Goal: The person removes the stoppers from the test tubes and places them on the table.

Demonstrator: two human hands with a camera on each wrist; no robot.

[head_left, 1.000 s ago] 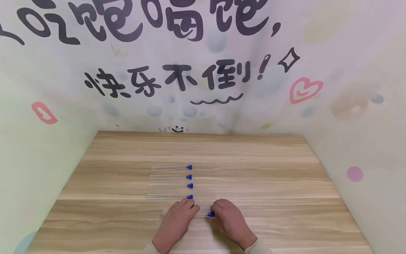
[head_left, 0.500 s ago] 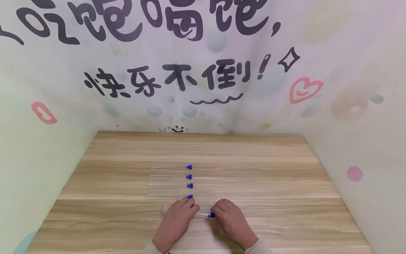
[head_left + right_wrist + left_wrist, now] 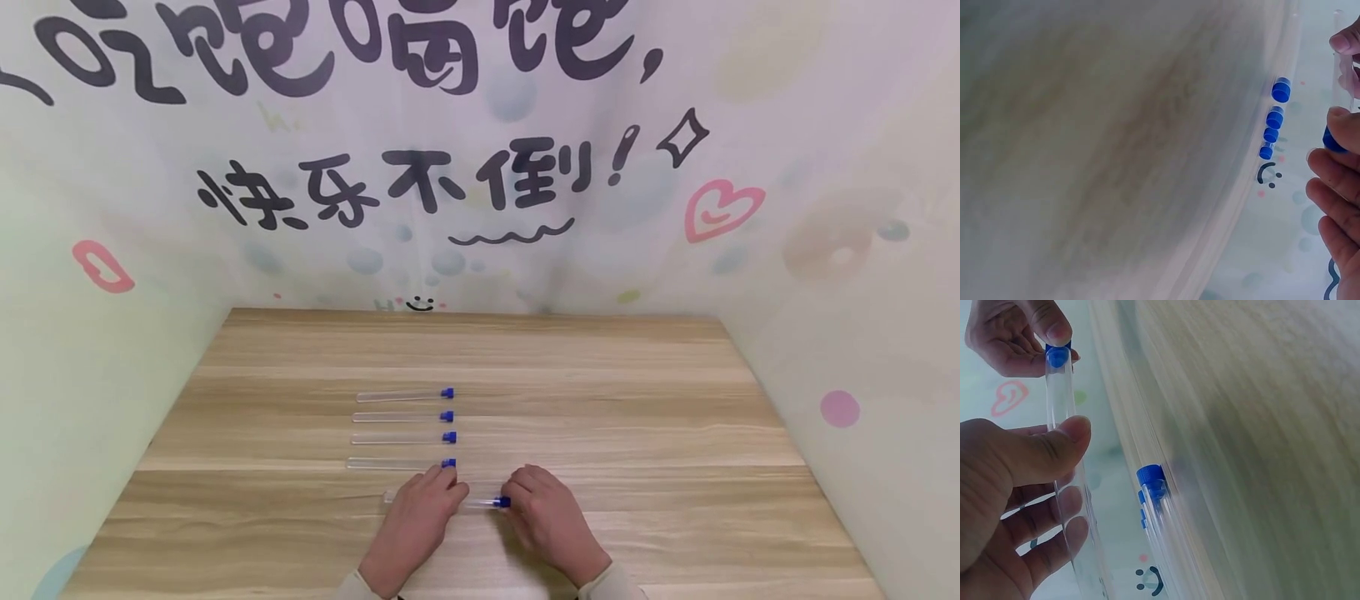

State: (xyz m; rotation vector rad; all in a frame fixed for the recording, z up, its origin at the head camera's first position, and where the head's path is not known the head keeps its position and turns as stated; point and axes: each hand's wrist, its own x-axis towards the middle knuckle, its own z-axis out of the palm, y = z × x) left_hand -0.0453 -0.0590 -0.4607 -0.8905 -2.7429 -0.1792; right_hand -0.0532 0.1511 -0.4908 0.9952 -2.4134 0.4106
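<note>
My left hand (image 3: 420, 521) grips a clear plastic test tube (image 3: 1060, 394) around its middle, the thumb on one side and the fingers on the other. At the tube's right end, my right hand (image 3: 551, 521) pinches the blue cap (image 3: 1333, 140) between thumb and forefinger; its other fingers extend past the cap in the right wrist view. The cap sits in the tube's mouth. Held off the table in the left wrist view, the tube lies nearly level from left to right. The left hand covers much of its body in the head view.
Several similar capped tubes (image 3: 397, 417) lie in a column on the wooden table (image 3: 637, 400), caps to the right. The nearest tube's cap (image 3: 448, 462) is right by the left fingertips. A printed wall sheet (image 3: 337, 275) stands behind the table.
The capped end of the held tube has shifted slightly right along with my right fingers. My left hand keeps nearly the same place, and the tubes on the table lie as before.
</note>
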